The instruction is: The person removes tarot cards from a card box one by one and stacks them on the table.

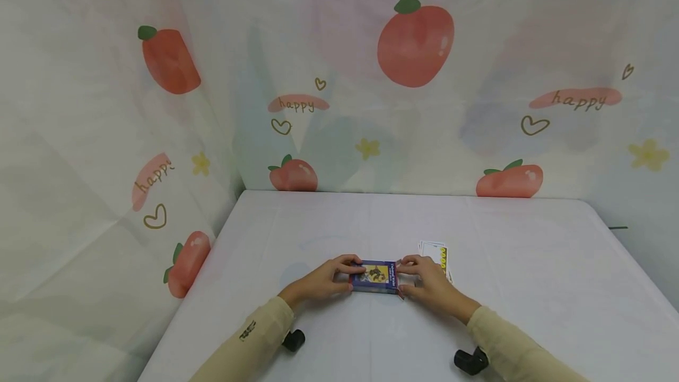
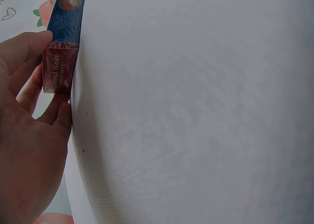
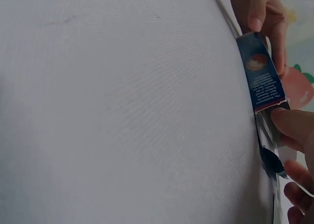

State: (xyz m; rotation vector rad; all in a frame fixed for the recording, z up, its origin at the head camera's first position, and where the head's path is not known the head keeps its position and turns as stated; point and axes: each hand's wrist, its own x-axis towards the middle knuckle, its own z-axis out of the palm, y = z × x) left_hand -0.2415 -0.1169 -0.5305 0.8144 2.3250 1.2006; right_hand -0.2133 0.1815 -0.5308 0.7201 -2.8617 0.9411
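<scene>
A small blue tarot card box (image 1: 373, 276) with a yellow picture on its face lies at the middle of the table. My left hand (image 1: 331, 276) grips its left end between thumb and fingers, near the "Universal Waite" print seen in the left wrist view. At the other end, my right hand (image 1: 432, 283) has its thumb and fingers on the opened side. The right wrist view shows a dark blue flap (image 3: 271, 161) sticking out below that thumb. What lies inside the opening is mostly hidden by the fingers. Several loose cards (image 1: 434, 252) lie just behind my right hand.
A white cloth covers the table (image 1: 339, 335), with a fruit-printed curtain (image 1: 339, 46) at its back and left. Black wrist-worn devices hang under both sleeves (image 1: 254, 335).
</scene>
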